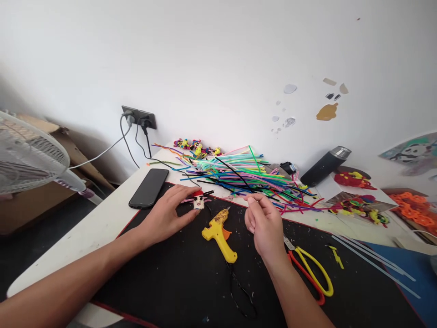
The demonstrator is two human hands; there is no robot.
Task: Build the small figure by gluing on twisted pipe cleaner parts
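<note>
My left hand [170,210] holds a small pipe-cleaner figure [198,201] between the thumb below and the fingers above. The figure has a white face, dark eyes, a red mouth and a red top, with pink and black strands at its sides. My right hand [263,223] is closed in a pinch, apart from the figure; whatever its fingertips may hold is too small to make out. Between both hands a yellow hot glue gun [220,234] with an orange trigger lies on the black mat [164,278], nozzle pointing away. Scissors [312,273] with red and yellow handles lie beside my right forearm.
Behind the mat spreads a pile of coloured pipe cleaners [239,171], with several finished figures [196,146] at the back. A phone [149,187] lies left. Rightward are a dark flask [326,166], glue sticks [375,259] and a small yellow-green piece [337,257]. A fan [30,155] stands far left.
</note>
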